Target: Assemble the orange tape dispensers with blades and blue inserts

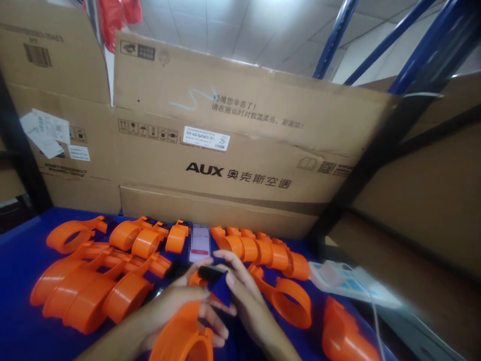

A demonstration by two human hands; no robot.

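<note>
Near the front edge, my left hand (178, 293) is closed around the handle of an orange plastic ring-shaped part (176, 331). The ring hangs below, toward me. At the handle's upper end are a black rounded piece (211, 273) and a dark blue, flat-sided piece (221, 290). My right hand (242, 281) pinches the dark blue piece between thumb and fingers, close to my left fingers. Whether the blue piece is joined to the handle is hidden by my hands. A similar orange ring with a handle (296, 301) lies right of my right hand.
Orange ringed parts (86, 296) lie in rows at left, with another row (259, 250) at right. A phone (200, 244) stands behind my hands. Cardboard (158, 165) walls the back of the blue surface (18, 265). A cable (376, 321) and an orange piece (347, 331) are far right.
</note>
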